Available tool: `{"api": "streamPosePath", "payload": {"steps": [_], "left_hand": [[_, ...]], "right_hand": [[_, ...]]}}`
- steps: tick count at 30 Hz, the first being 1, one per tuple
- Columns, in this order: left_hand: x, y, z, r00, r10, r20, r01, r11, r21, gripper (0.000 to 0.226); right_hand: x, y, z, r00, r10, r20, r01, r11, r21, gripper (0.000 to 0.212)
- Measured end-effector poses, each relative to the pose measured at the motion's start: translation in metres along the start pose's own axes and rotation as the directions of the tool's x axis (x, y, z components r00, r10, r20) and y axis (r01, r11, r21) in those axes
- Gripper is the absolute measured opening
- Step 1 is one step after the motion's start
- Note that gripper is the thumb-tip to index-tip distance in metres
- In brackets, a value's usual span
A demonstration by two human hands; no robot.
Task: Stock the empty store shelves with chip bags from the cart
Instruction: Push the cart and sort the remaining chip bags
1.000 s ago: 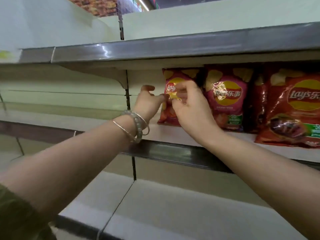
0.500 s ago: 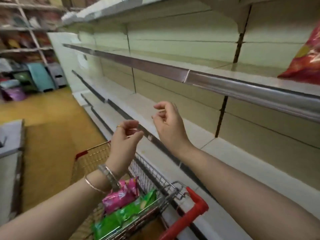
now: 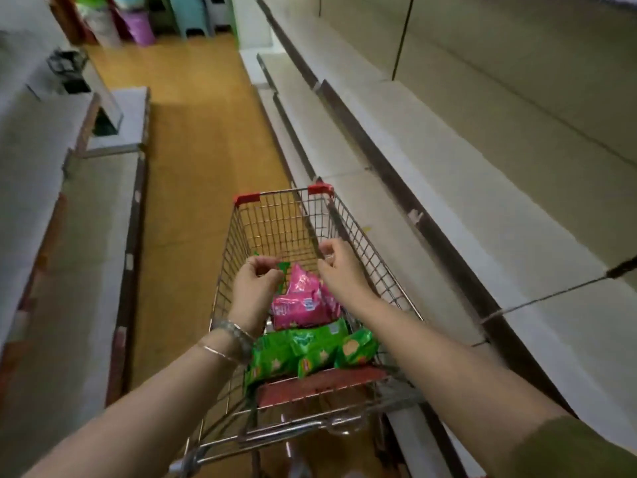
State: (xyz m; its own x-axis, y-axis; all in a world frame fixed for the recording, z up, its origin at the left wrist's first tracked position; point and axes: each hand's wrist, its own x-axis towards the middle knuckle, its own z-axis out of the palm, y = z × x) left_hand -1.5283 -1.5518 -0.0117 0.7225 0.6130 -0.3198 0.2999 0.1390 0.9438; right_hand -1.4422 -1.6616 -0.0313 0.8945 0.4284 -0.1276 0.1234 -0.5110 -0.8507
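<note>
The wire cart (image 3: 275, 215) with red corners stands in the aisle below me. A pink chip bag (image 3: 303, 301) lies in it, with several green chip bags (image 3: 310, 350) nearer the handle. My left hand (image 3: 256, 282) hovers over the basket with fingers curled against the upright edge of a green bag (image 3: 283, 270); whether it pinches that edge is unclear. My right hand (image 3: 339, 267) hangs over the pink bag's right side, loosely curled and holding nothing. The store shelves (image 3: 448, 139) on the right are bare in this view.
A yellow floor aisle (image 3: 193, 150) runs ahead of the cart. Low grey shelving (image 3: 86, 236) lines the left side. Coloured plastic stools and bins (image 3: 165, 15) stand at the far end. The cart's right side sits close to the bottom shelf edge.
My view swung from the stocked upper shelf down to the cart. Both hands left the red bag on the shelf and dropped into the cart basket.
</note>
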Motion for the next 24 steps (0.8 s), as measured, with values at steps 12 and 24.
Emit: {"api": "streamPosePath", "payload": {"steps": [12, 24], "left_hand": [[0.086, -0.092, 0.011, 0.941, -0.328, -0.081, 0.307, 0.931, -0.199, 0.022], [0.108, -0.16, -0.005, 0.864, -0.485, -0.133, 0.477, 0.874, -0.09, 0.017]], "right_hand": [[0.108, 0.142, 0.102, 0.916, 0.252, 0.311, -0.149, 0.935, -0.321, 0.05], [0.17, 0.219, 0.179, 0.795, 0.319, 0.515, 0.098, 0.772, -0.628, 0.107]]}}
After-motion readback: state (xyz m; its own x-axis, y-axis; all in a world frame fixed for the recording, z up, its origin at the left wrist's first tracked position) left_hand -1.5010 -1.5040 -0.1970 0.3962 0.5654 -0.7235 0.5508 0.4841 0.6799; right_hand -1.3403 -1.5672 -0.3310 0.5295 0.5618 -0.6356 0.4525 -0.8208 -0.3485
